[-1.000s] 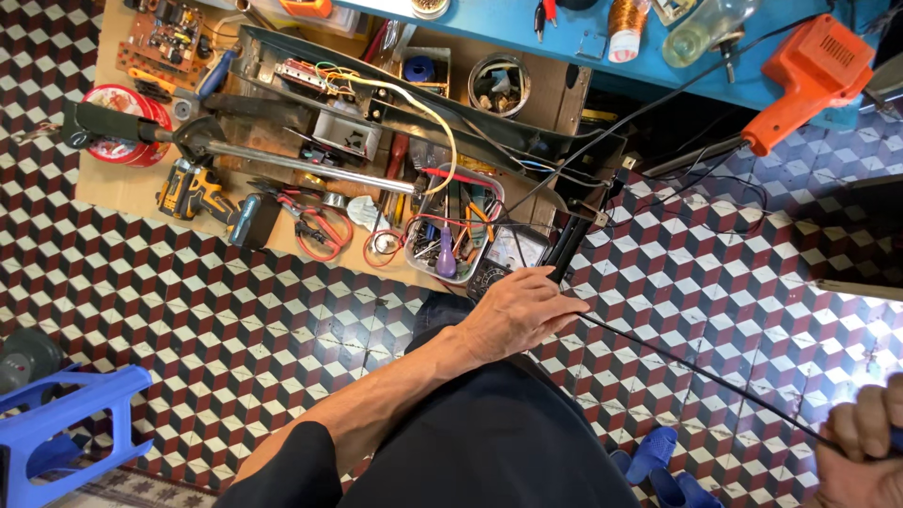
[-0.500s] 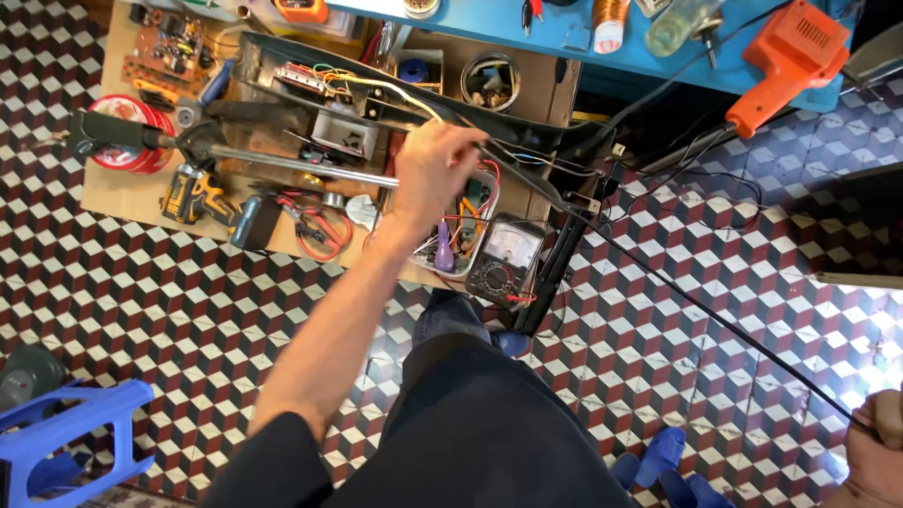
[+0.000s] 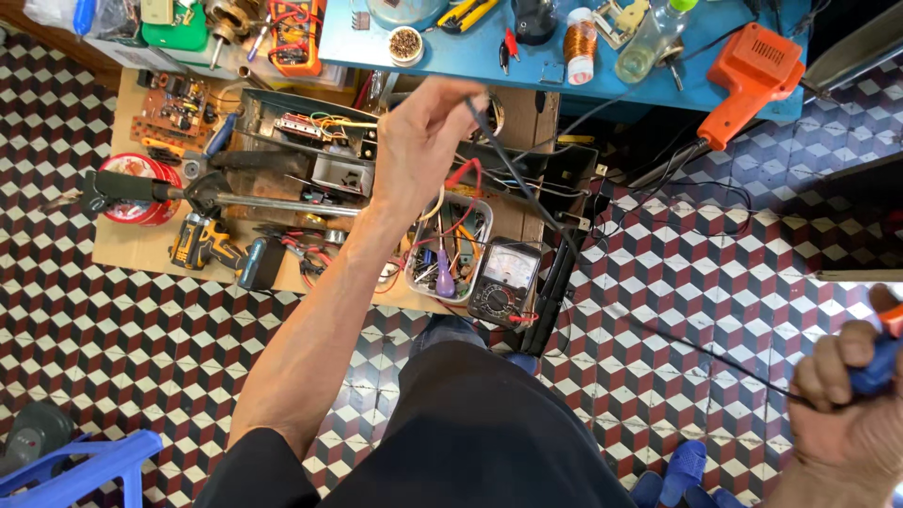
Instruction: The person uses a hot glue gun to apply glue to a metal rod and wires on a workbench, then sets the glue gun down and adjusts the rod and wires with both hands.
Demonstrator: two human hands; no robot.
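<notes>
The left hand [image 3: 419, 141] has risen from the lap to the blue bench [image 3: 527, 66], pinching a thin black cable [image 3: 527, 202] that probably runs taut to the right hand [image 3: 847, 414], clenched on a blue-handled tool [image 3: 879, 367].

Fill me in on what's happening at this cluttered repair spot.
A person stands over a low wooden board strewn with tools and electronic parts. The left hand is raised, pinching a thin black cable that runs across the patterned tile floor to the right hand, which grips a blue-handled tool. A black analogue multimeter lies on the board's edge.
</notes>
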